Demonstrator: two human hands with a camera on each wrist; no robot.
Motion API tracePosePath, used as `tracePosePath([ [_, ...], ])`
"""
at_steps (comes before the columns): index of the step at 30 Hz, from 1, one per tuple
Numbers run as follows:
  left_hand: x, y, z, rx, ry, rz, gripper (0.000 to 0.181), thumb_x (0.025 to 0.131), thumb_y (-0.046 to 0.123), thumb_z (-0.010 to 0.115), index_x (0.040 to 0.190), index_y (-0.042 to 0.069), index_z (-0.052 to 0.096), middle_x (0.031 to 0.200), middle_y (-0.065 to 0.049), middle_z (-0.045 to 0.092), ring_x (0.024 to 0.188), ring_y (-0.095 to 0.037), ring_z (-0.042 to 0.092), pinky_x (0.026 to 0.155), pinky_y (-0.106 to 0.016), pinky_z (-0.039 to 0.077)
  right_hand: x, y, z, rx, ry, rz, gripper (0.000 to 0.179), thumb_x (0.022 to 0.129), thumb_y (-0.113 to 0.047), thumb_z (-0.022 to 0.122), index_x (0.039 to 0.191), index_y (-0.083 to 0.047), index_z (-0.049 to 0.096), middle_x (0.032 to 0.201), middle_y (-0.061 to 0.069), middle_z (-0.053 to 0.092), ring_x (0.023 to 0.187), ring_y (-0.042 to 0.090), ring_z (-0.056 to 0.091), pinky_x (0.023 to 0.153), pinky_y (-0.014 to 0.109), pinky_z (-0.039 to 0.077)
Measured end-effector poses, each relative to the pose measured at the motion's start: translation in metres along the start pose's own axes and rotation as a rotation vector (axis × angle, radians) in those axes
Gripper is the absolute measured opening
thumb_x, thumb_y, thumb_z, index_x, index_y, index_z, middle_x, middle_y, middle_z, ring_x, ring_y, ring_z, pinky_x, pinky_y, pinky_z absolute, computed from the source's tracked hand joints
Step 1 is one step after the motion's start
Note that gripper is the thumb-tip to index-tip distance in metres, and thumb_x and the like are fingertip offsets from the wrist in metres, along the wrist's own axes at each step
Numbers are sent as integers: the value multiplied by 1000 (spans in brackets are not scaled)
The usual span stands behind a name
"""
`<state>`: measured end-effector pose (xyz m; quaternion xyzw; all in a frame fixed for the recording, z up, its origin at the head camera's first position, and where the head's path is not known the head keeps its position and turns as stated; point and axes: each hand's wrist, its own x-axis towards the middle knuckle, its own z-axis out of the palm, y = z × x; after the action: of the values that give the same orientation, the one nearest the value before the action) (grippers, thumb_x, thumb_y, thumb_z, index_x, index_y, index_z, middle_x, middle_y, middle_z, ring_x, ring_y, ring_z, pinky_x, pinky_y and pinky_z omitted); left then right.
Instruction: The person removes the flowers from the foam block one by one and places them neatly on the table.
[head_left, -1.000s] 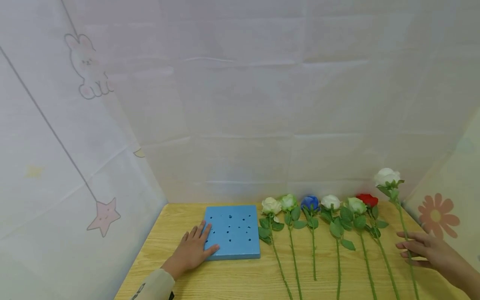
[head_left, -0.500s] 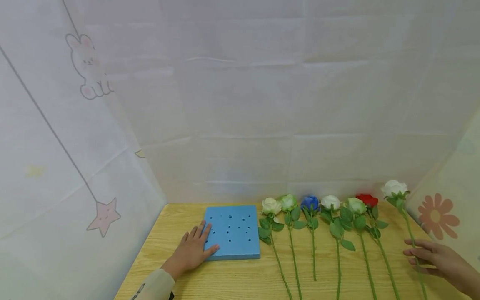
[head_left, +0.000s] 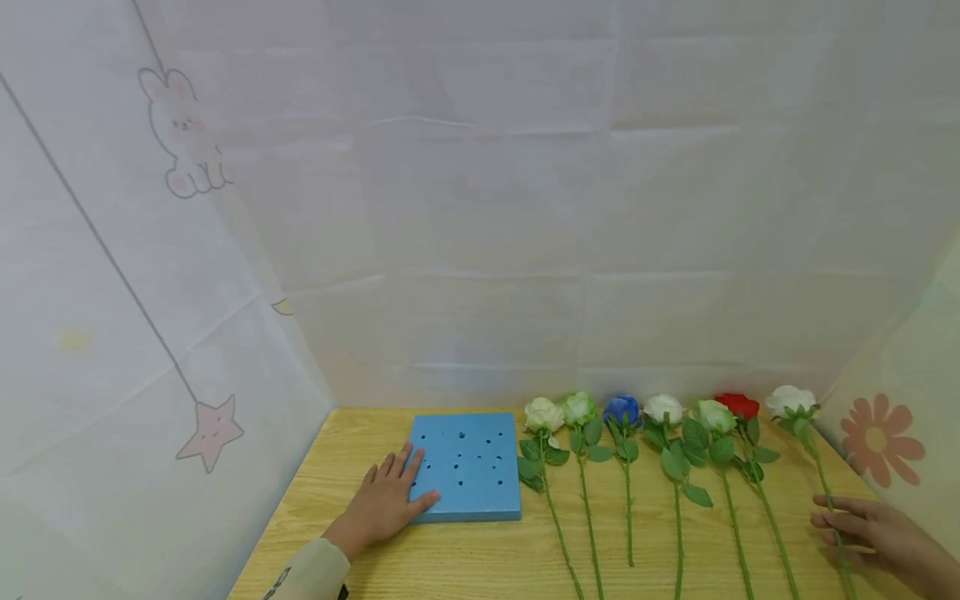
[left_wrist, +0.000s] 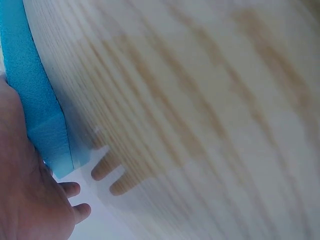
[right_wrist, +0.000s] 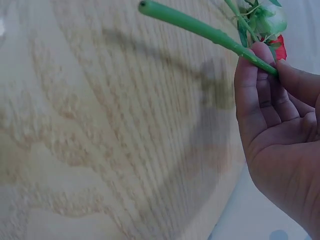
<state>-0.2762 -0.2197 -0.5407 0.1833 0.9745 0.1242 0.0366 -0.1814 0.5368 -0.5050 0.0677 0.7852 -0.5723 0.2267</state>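
Observation:
My left hand (head_left: 382, 497) rests with straight, spread fingers on the left edge of a blue foam block (head_left: 480, 496), whose top is dotted with small holes. In the left wrist view the block's side (left_wrist: 35, 80) shows beside the hand. At the far right, my right hand (head_left: 873, 533) pinches the green stem of a white rose (head_left: 792, 402) between thumb and fingers. In the right wrist view the cut end of this stem (right_wrist: 200, 27) juts out past the fingers, over the table.
Left of the held rose lie several more in a row: cream (head_left: 543, 414), pale green (head_left: 578, 407), blue (head_left: 622, 409), white (head_left: 663, 407), greenish white (head_left: 715, 416) and red (head_left: 738, 405). The wooden table (head_left: 450, 567) meets a cloth backdrop (head_left: 480, 250) behind.
My right hand has lowered the white rose and shifted it a little to the right, so its bloom now sits level with the others. The left hand stays on the foam block.

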Motion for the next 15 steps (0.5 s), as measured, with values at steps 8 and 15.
tracePosePath([
  [8,0,0,1,10,14,0,92,97,76,36,164,15,20,169,-14,14,150,-48,23,114,-70,22,5,12,-3,151,-88,-21,46,110,-23,48,139,12,50,112,0,71,99,24,71,87,40,59],
  [15,-1,2,1,7,17,3,91,97,75,37,164,15,21,169,-15,14,150,-48,22,114,-70,21,7,21,-2,269,-140,-17,30,109,-13,48,129,6,59,108,4,71,96,21,70,88,40,58],
])
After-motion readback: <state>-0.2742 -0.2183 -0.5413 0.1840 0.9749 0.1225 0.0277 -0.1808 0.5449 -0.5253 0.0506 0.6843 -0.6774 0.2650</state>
